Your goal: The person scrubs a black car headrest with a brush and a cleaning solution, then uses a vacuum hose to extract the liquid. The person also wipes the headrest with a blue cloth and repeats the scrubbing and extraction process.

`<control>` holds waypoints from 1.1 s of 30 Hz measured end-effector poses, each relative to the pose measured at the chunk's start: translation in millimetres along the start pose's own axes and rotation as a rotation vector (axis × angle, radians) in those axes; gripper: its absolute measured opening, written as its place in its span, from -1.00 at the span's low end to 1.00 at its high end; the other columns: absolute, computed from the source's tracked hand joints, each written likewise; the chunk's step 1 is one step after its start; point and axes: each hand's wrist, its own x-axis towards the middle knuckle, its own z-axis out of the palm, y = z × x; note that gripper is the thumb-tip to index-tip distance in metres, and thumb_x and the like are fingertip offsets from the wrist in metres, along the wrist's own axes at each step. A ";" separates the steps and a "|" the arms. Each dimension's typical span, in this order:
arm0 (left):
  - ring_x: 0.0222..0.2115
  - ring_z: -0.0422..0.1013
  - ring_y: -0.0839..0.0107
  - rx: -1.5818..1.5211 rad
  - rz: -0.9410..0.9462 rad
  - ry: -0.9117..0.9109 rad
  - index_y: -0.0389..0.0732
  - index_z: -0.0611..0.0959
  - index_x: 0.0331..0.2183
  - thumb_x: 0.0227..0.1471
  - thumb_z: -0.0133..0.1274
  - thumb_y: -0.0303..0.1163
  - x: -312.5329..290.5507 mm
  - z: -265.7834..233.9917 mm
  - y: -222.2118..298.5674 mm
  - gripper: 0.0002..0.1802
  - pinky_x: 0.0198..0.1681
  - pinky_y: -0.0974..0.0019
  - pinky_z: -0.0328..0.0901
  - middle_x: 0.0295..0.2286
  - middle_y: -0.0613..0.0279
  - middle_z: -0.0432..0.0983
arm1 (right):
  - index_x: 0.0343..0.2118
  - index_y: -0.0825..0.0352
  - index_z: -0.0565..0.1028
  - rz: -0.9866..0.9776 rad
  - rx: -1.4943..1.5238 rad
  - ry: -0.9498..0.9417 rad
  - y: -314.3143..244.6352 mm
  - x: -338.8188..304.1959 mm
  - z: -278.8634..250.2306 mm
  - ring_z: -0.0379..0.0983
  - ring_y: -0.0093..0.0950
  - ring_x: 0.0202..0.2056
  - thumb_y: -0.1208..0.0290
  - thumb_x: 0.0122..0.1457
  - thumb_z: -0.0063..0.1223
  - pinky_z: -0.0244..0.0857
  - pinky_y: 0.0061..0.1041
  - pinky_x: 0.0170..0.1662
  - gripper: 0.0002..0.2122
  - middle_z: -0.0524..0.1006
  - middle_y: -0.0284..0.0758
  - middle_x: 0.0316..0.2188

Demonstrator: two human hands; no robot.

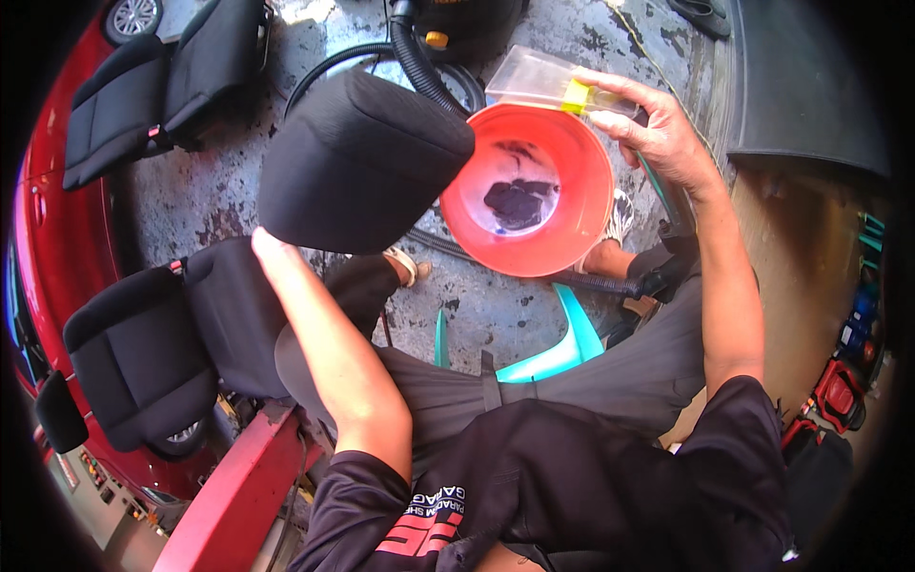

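Note:
My left hand [273,248] holds up a black fabric headrest [362,162] at its near left corner. The fingers behind the headrest are hidden. My right hand [658,129] grips a clear plastic vacuum nozzle [529,78] with a yellow band, fingers wrapped round its narrow end. The nozzle lies across the far rim of an orange-red bucket [457,205], pointing left toward the headrest. Inside the bucket, a dark cloth [519,203] sits in whitish liquid.
Black car seats [138,353] stand at the left beside a red car [67,210]. A black ribbed hose [419,67] runs from a vacuum [472,19] at the far side. Turquoise stool legs [562,343] show below me. A red metal beam [229,496] lies near left.

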 end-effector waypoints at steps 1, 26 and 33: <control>-0.35 0.48 0.23 -0.015 -0.073 0.006 -0.20 0.61 -0.33 0.49 -0.13 0.01 -4.9 -0.3 -19.3 -0.49 -0.25 0.16 0.40 -0.41 0.16 0.54 | 0.27 0.17 0.60 0.009 0.010 -0.030 -4.2 1.2 -0.7 0.30 -0.88 -0.54 0.33 0.30 0.38 0.19 -0.76 -0.51 -0.53 0.71 -0.56 -0.17; -0.29 0.52 0.19 -0.120 -0.307 0.029 -0.21 0.65 -0.25 0.48 -0.12 -0.02 69.9 4.7 -81.1 -0.52 -0.17 0.14 0.43 -0.33 0.13 0.59 | 0.30 0.14 0.58 0.115 0.097 -0.420 -0.9 54.0 62.5 0.37 -0.82 -0.49 0.35 0.35 0.33 0.23 -0.75 -0.48 -0.54 0.70 -0.53 -0.18; -0.27 0.53 0.18 -0.114 -0.310 0.036 -0.22 0.66 -0.23 0.48 -0.11 -0.02 73.4 1.0 -83.1 -0.53 -0.15 0.14 0.44 -0.31 0.12 0.61 | 0.30 0.15 0.58 0.166 0.079 -0.380 28.5 30.5 42.5 0.36 -0.82 -0.44 0.36 0.34 0.35 0.23 -0.73 -0.44 -0.54 0.65 -0.56 -0.20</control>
